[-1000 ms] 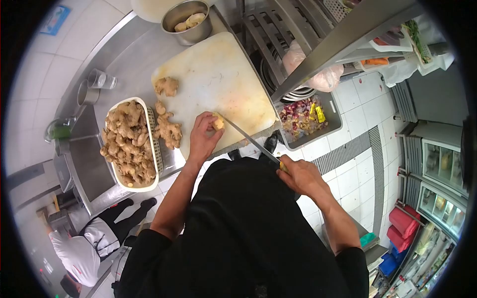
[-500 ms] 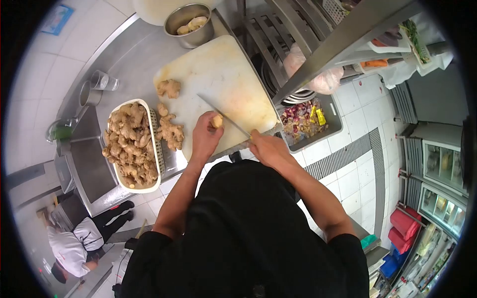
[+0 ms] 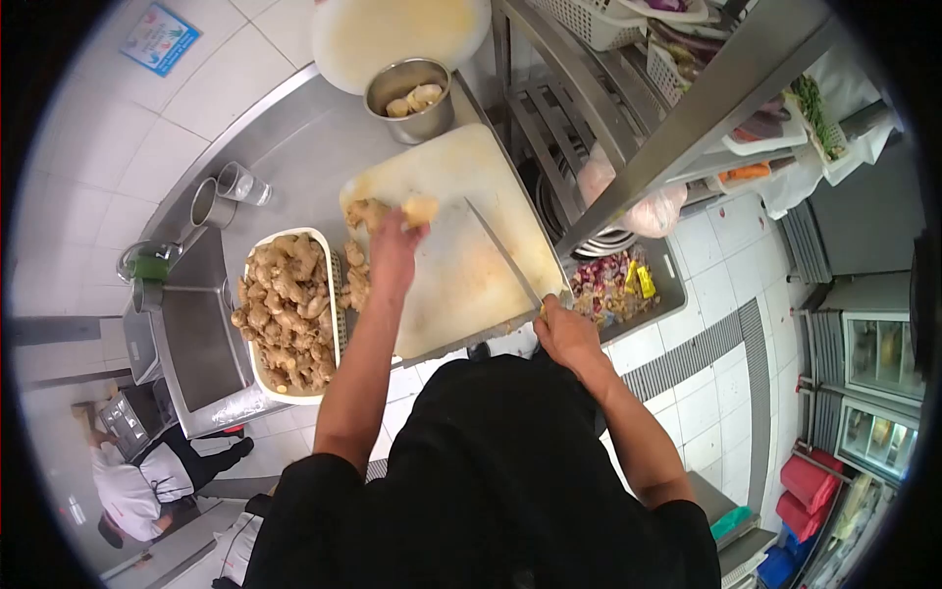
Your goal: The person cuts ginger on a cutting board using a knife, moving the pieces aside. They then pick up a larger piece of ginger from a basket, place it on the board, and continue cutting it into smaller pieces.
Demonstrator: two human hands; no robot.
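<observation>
My left hand (image 3: 397, 240) is over the left part of the white cutting board (image 3: 461, 314), its fingers closed on a pale peeled piece of ginger (image 3: 420, 209). Just left of those fingers lies an unpeeled ginger root (image 3: 366, 214), and more unpeeled ginger (image 3: 357, 280) sits at the board's left edge, partly behind my forearm. At the board's right side my right hand (image 3: 569, 334) grips the handle of a knife (image 3: 504, 251). Its long blade points up and left across the board.
A white basket (image 3: 332, 324) heaped with unpeeled ginger stands on the steel counter beside a sink (image 3: 201, 344). Beyond the board is a metal pot (image 3: 432, 123) with peeled pieces. A metal shelf (image 3: 677, 118) rises at the right, above a grey bin (image 3: 672, 285) of scraps. Another person (image 3: 137, 481) works at lower left.
My left hand has moved away from the knife, up the board toward the unpeeled root, carrying the peeled ginger. My right hand still holds the knife, now farther right. The camera view has shifted.
</observation>
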